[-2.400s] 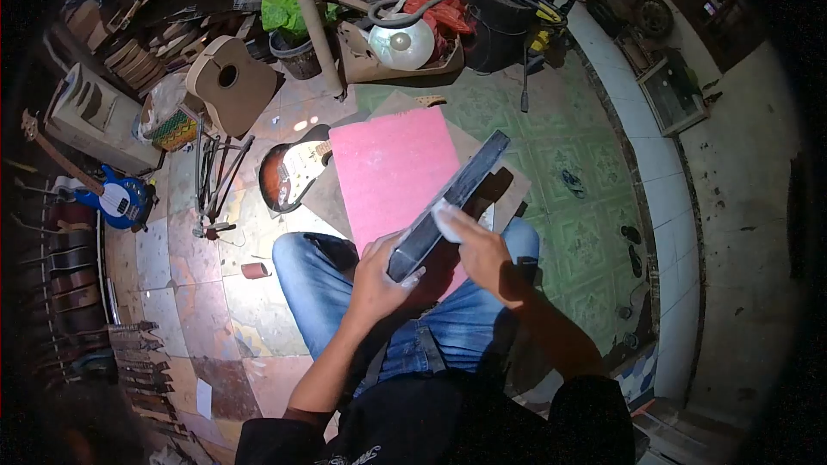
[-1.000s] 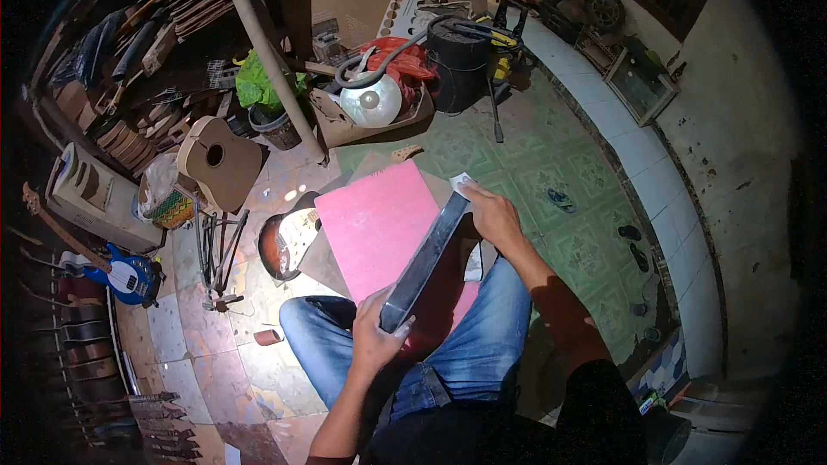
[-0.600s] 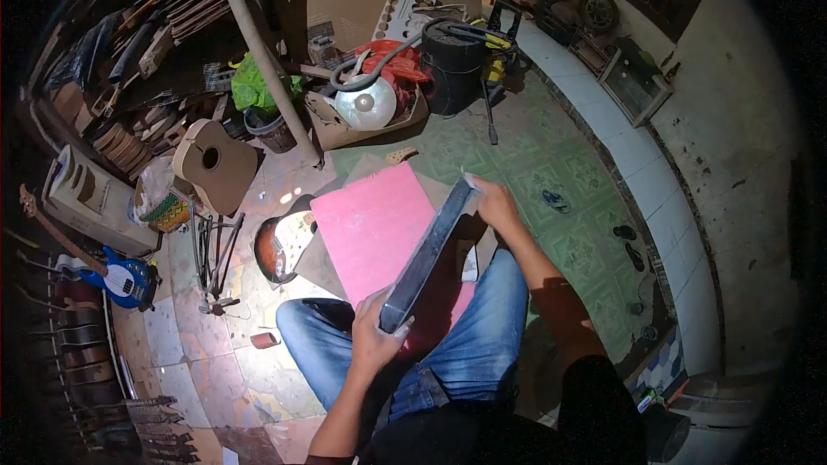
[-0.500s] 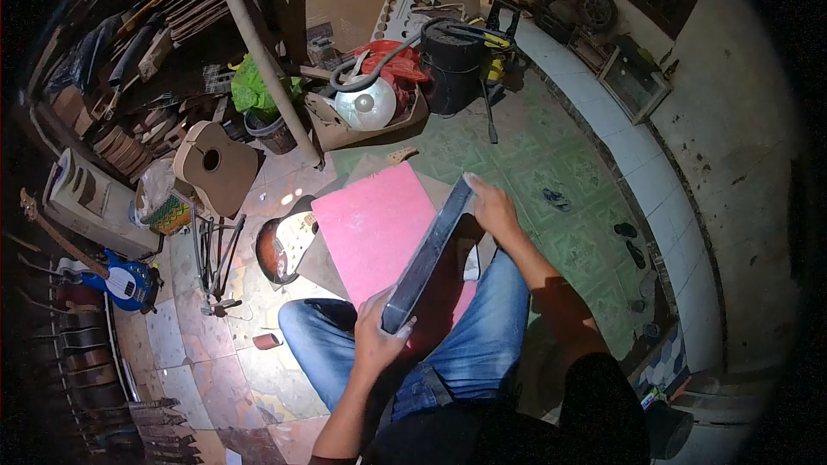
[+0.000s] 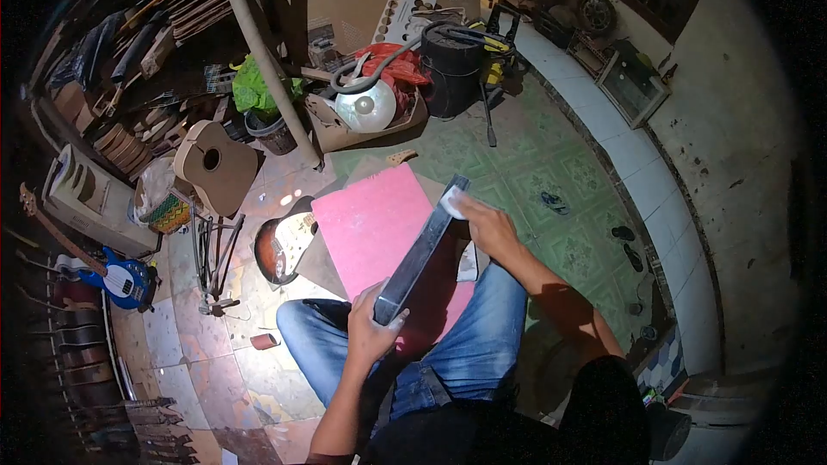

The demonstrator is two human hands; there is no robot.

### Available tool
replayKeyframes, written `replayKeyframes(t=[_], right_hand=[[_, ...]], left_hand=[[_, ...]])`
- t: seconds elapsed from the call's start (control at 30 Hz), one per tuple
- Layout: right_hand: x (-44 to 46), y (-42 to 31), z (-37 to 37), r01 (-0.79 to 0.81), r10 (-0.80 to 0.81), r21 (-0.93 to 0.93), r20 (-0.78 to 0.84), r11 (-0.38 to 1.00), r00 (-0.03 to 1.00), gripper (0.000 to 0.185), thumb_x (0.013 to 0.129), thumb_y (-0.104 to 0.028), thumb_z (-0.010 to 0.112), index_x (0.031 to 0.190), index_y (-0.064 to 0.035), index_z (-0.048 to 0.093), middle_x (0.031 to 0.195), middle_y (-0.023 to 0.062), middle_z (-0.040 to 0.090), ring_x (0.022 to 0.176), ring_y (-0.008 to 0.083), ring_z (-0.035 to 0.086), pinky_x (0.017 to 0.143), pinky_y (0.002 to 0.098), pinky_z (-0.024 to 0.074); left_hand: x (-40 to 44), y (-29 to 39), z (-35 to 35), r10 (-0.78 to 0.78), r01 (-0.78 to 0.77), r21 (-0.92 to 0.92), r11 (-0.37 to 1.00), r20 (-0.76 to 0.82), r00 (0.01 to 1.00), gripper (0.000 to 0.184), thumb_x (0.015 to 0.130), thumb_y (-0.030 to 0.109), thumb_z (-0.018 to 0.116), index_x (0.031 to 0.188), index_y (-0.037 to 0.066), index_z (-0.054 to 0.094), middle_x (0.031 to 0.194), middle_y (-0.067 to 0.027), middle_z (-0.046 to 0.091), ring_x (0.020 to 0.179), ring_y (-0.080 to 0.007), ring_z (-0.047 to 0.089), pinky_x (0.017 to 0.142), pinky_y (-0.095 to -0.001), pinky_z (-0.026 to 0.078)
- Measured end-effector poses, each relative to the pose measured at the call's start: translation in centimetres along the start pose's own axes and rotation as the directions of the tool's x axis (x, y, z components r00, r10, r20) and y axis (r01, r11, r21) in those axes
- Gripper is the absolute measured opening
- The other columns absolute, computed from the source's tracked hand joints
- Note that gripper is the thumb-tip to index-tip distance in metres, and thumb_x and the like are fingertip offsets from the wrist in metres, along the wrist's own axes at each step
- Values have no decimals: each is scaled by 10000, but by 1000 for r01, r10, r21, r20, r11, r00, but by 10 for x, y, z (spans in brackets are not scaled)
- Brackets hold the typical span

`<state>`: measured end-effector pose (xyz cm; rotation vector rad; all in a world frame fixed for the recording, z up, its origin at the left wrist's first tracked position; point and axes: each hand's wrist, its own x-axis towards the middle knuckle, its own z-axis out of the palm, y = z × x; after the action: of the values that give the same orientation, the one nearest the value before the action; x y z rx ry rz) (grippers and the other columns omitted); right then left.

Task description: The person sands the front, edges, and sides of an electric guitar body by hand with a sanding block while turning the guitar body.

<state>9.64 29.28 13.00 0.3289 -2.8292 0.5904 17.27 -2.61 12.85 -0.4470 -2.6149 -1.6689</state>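
A long dark slab [image 5: 420, 251], its narrow dusty edge turned up, stands tilted over my lap. My left hand [image 5: 370, 329] is closed around its near end. At the far end my right hand [image 5: 487, 226] presses a small white folded piece [image 5: 452, 201] onto the edge; whether it is cloth or sandpaper I cannot tell. Another whitish piece [image 5: 468, 263] lies by my right thigh. Beneath and beyond the slab is a pink sheet [image 5: 372, 220], partly hidden by it.
A sunburst guitar body [image 5: 282, 245] lies left of the pink sheet. Further left are an acoustic guitar body [image 5: 214, 164], metal stands [image 5: 215, 263] and a blue bass [image 5: 125, 282]. A box of odds and ends [image 5: 379, 133] and a black drum-shaped vacuum [image 5: 450, 73] stand ahead.
My right hand has shifted from gripping the slab's far end to its upper edge, with the white piece now showing under the fingers. The slab has moved slightly left.
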Motion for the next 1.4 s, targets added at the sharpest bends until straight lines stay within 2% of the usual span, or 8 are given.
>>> replayKeyframes(t=[0.53, 0.8, 0.93, 1.0, 1.03, 1.2, 1.27, 1.4], right_hand=[[43, 33, 19, -217, 232, 130, -116, 968, 966, 560, 847, 29, 492, 1374, -112, 618, 1379, 161, 620, 1161, 413, 634, 986, 477, 520], [18, -20, 23, -24, 20, -43, -99, 999, 995, 572, 844, 16, 525, 1392, -124, 605, 1455, 134, 565, 1077, 401, 675, 937, 478, 556], [-11, -76, 27, -22, -6, 147, 191, 989, 982, 604, 840, 49, 496, 1414, -117, 586, 1489, 154, 530, 1122, 394, 661, 965, 465, 556], [-22, -97, 34, 189, -185, 380, -47, 905, 982, 652, 826, 71, 462, 1431, -143, 577, 1485, 173, 529, 1185, 379, 637, 1011, 444, 540], [-26, -117, 24, 192, -215, 428, 6, 883, 977, 666, 820, 79, 450, 1437, -140, 572, 1483, 175, 531, 1227, 369, 614, 1047, 430, 519], [-33, -122, 8, 1, -86, 442, 171, 897, 982, 633, 829, 93, 447, 1420, -89, 583, 1434, 194, 569, 1330, 335, 548, 1133, 397, 455], [-23, -95, 16, 8, -15, 383, 16, 924, 1000, 594, 836, 80, 432, 1368, -97, 628, 1423, 203, 580, 1298, 351, 576, 1089, 390, 482], [-43, -146, -3, 33, -86, 410, 111, 912, 990, 649, 858, 79, 448, 1446, -170, 567, 1436, 200, 564, 1272, 358, 593, 1097, 406, 489]], left_hand=[[2, -13, -6, -76, 76, -43, 996, -10, 997, 609, 734, 121, 857, 1289, 3, 636, 1197, -206, 688, 1116, -357, 672, 985, -406, 507], [2, -21, -6, -143, 138, -82, 987, -66, 987, 571, 743, 144, 850, 1255, -5, 645, 1140, -209, 705, 1075, -349, 689, 958, -402, 518], [2, -18, -7, -152, 149, -49, 988, -58, 987, 574, 737, 157, 853, 1249, 2, 645, 1127, -213, 706, 1054, -350, 694, 942, -404, 525], [1, -21, -4, -156, 151, -82, 985, -55, 986, 584, 733, 164, 854, 1255, 10, 643, 1123, -214, 706, 1048, -356, 694, 940, -406, 526], [1, -21, -5, -111, 111, 0, 994, -69, 991, 581, 747, 117, 862, 1267, -2, 630, 1056, -147, 741, 976, -171, 695, 903, -326, 535], [1, -19, -4, -65, 66, 14, 998, -80, 995, 565, 749, 114, 859, 1256, 1, 638, 1062, -147, 739, 972, -179, 699, 899, -327, 538], [-1, -17, -4, -66, 67, 4, 998, -86, 994, 561, 749, 114, 859, 1253, 0, 640, 1065, -146, 737, 972, -181, 700, 900, -327, 537], [0, -16, -5, -146, 142, -61, 988, -62, 987, 587, 728, 146, 849, 1263, 19, 646, 1148, -210, 701, 1064, -340, 695, 956, -400, 525]])
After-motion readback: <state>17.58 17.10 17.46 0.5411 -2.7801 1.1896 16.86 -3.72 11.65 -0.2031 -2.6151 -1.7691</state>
